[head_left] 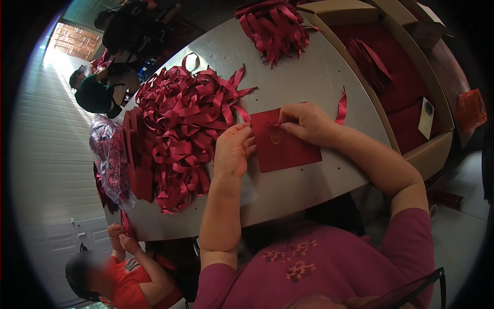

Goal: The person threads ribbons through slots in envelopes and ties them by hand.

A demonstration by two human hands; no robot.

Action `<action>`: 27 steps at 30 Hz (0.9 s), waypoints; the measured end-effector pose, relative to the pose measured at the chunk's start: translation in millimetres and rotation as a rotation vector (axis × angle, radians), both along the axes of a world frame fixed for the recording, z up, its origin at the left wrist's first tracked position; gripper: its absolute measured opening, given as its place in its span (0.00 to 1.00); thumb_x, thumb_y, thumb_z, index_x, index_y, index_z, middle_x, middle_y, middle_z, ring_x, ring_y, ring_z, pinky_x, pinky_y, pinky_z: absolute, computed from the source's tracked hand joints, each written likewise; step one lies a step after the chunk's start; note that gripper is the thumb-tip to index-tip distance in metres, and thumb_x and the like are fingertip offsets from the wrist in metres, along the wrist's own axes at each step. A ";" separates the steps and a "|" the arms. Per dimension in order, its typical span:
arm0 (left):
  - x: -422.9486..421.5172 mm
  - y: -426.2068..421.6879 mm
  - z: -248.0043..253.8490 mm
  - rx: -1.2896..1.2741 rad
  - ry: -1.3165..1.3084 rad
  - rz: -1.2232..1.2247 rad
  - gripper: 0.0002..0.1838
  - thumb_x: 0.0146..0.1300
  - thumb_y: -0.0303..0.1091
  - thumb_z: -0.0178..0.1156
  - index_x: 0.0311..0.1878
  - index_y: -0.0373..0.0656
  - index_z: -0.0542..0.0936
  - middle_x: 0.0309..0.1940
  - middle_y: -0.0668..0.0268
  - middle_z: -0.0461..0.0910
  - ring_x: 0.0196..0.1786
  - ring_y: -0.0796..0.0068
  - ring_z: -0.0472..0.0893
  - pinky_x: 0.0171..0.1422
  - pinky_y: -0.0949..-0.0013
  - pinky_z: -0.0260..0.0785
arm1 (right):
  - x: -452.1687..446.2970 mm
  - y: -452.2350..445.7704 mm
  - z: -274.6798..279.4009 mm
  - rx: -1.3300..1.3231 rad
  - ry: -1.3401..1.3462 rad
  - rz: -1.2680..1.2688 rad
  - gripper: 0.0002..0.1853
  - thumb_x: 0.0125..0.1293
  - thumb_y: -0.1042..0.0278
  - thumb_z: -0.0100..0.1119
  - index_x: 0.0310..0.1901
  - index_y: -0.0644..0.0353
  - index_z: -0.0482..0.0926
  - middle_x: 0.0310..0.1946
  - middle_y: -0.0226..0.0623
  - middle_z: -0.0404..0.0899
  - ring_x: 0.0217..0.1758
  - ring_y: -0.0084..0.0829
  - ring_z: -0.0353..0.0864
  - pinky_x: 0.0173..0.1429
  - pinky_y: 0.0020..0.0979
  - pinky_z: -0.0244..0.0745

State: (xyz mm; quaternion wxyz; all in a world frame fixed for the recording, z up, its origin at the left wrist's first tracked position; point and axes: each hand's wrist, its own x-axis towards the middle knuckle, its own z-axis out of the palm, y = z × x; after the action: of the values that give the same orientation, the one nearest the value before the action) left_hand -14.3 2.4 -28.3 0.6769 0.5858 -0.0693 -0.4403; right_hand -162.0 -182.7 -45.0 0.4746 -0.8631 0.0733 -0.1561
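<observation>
A flat red card or bag (288,152) with a small gold emblem lies on the metal table in front of me. At its left edge is my left hand (234,149), its thumb and forefinger pinched near the upper left corner. My right hand (306,123) reaches over the upper part, fingertips closed on a short bit of red ribbon (272,123) above the emblem. A large heap of red ribbons (190,113) lies left of the card. One loose ribbon (341,106) sits just beyond my right wrist.
Folded red bags (138,154) and a plastic-wrapped bundle (108,154) line the left edge. More ribboned pieces (272,31) lie at the back. On the right, a cardboard box (432,152) holds red pieces and a phone (425,118). Co-workers (139,280) are at left.
</observation>
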 end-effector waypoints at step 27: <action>-4.7 -3.2 -12.9 -0.172 0.252 -0.079 0.09 0.66 0.27 0.60 0.49 0.47 0.79 0.44 0.71 0.83 0.48 0.74 0.80 0.54 0.65 0.71 | 19.1 8.9 41.7 0.503 0.125 0.045 0.06 0.70 0.73 0.50 0.44 0.61 0.75 0.30 0.27 0.78 0.25 0.14 0.73 0.30 0.17 0.69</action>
State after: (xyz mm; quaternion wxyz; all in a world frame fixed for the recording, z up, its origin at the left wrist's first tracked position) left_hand -19.0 -0.9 -41.2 0.7101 0.4625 -0.0442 -0.5290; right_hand -142.9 -173.8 -3.2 0.6722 -0.7273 0.1197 -0.0687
